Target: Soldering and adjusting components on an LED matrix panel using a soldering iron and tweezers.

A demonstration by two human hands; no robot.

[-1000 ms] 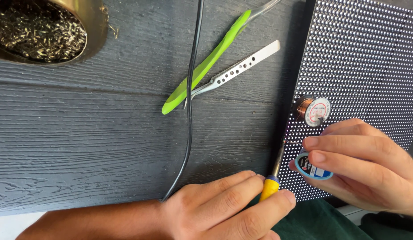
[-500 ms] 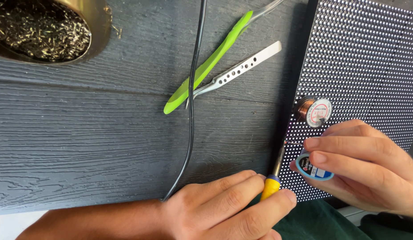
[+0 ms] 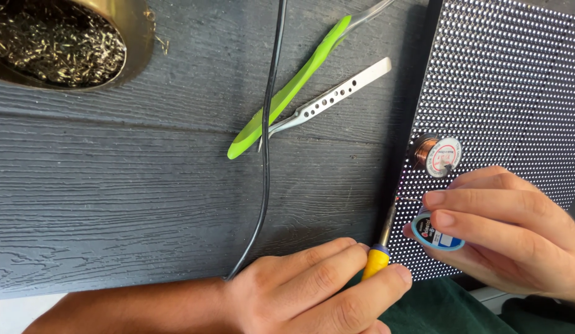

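Note:
My left hand [image 3: 312,291] grips a soldering iron [image 3: 380,247] by its yellow handle. The metal tip touches the left edge of a black panel of tiny dots [image 3: 504,93], where a small pink glow shows. My right hand [image 3: 510,229] rests on the panel and pinches a small blue-rimmed spool [image 3: 437,232] just right of the iron tip. A copper-wire spool [image 3: 437,154] lies on the panel just above my right fingers.
A black cable [image 3: 269,136] runs down the grey wooden table [image 3: 114,198] to my left hand. Green-handled tweezers [image 3: 287,93] and perforated steel tweezers [image 3: 331,102] lie crossed under it. A brass bowl of wire wool [image 3: 59,40] sits at the top left.

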